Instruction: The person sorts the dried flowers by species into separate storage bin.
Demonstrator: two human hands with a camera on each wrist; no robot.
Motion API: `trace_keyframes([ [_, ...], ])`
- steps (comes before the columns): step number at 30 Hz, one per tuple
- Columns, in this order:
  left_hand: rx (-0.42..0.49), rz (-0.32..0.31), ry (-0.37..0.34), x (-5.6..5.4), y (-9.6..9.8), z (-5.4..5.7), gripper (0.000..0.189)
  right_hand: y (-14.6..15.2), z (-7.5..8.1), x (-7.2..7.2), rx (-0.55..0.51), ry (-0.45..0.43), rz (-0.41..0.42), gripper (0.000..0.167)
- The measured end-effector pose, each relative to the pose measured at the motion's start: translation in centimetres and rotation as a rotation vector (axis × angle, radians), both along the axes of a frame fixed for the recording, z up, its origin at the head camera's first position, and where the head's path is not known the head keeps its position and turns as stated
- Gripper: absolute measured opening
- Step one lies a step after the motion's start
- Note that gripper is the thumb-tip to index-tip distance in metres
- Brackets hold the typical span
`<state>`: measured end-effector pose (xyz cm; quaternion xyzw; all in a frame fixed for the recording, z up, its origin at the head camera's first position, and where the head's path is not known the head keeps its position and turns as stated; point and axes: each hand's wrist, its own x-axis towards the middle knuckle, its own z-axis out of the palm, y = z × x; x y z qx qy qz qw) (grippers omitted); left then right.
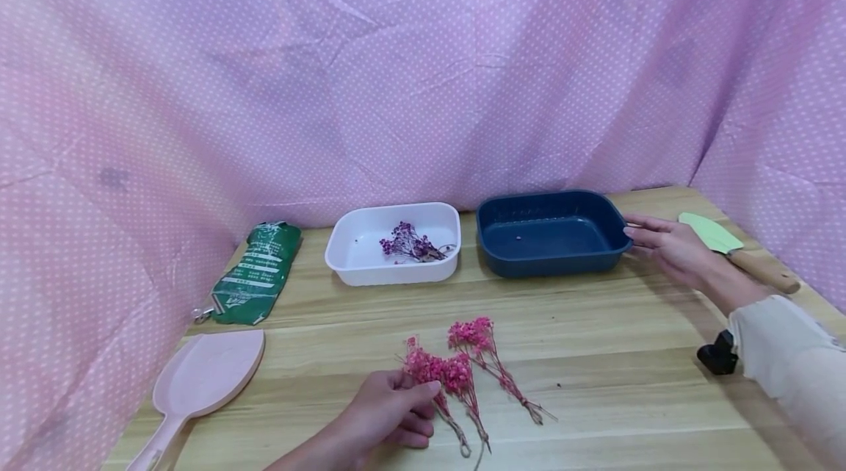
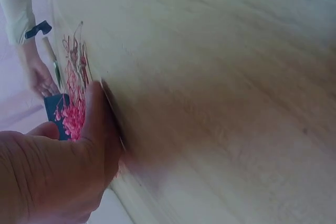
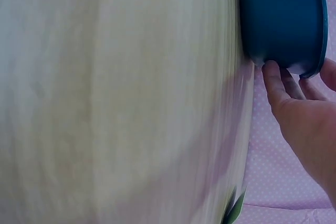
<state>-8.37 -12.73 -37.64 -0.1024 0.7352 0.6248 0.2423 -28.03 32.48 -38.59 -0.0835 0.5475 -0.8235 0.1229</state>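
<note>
Three pink dried-flower bunches with tied stems lie on the wooden table. My left hand (image 1: pixel 396 412) is at the leftmost bunch (image 1: pixel 423 362), pinching it between thumb and fingers. Close beside it is the middle bunch (image 1: pixel 459 375); the third bunch (image 1: pixel 482 339) lies apart to the right. In the left wrist view, pink blossoms (image 2: pixel 73 119) show between thumb and forefinger. My right hand (image 1: pixel 667 247) touches the right end of a dark blue tub (image 1: pixel 548 265), its fingers fairly straight. The right wrist view has those fingertips against the tub's outer wall (image 3: pixel 283 24).
Left of the blue tub stands a white tub (image 1: pixel 390 276) with a purple dried-flower bunch (image 1: pixel 413 243) inside. A green packet (image 1: pixel 258 272) and a pink scoop (image 1: pixel 208 372) lie at the left. A green-bladed trowel (image 1: pixel 710 234) with a wooden handle is behind my right hand.
</note>
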Motion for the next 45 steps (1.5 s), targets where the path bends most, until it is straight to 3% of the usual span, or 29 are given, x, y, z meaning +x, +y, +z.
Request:
trace_keyframes([
  [4,-0.022,0.036,0.033,-0.1,0.5,-0.1,0.039,0.1,-0.2,-0.2,-0.045,0.013,0.015,0.035],
  [8,-0.169,0.040,0.125,-0.4,1.2,-0.3,0.052,0.2,-0.2,-0.3,-0.060,0.023,0.029,0.035],
  [13,-0.419,-0.028,0.290,-0.8,1.8,-0.9,0.051,0.3,-0.5,-0.4,-0.030,0.023,0.026,0.035],
  [16,-0.471,-0.078,0.364,-0.9,1.8,-1.1,0.037,0.3,-0.5,-0.5,-0.014,0.022,0.027,0.035],
  [19,-0.431,-0.113,0.398,-1.0,1.4,-1.2,0.023,0.3,-0.5,-0.5,-0.008,0.025,0.025,0.034],
  [24,-0.255,-0.121,0.367,-1.2,0.3,-0.9,0.012,0.3,-0.4,-0.3,0.002,0.017,0.019,0.033],
  [28,-0.116,-0.072,0.325,-1.3,-0.5,-0.4,0.016,0.3,-0.3,-0.3,0.016,0.005,0.019,0.035],
  [31,-0.077,-0.028,0.350,-1.4,-0.7,0.1,0.019,0.4,-0.2,-0.3,0.020,0.002,0.019,0.035],
  [35,-0.189,-0.061,0.463,-1.6,-0.7,0.5,0.018,0.5,-0.2,-0.3,0.030,0.005,0.015,0.033],
  [40,-0.482,-0.288,0.678,-1.4,-0.6,0.1,0.016,0.5,-0.2,-0.2,0.042,0.006,0.009,0.032],
  [42,-0.593,-0.351,0.769,-1.3,-0.6,-0.1,0.017,0.5,-0.2,-0.2,0.050,0.006,0.008,0.033],
  [45,-0.655,-0.350,0.819,-1.3,-0.5,0.1,0.018,0.4,-0.2,-0.3,0.045,0.005,0.014,0.034],
])
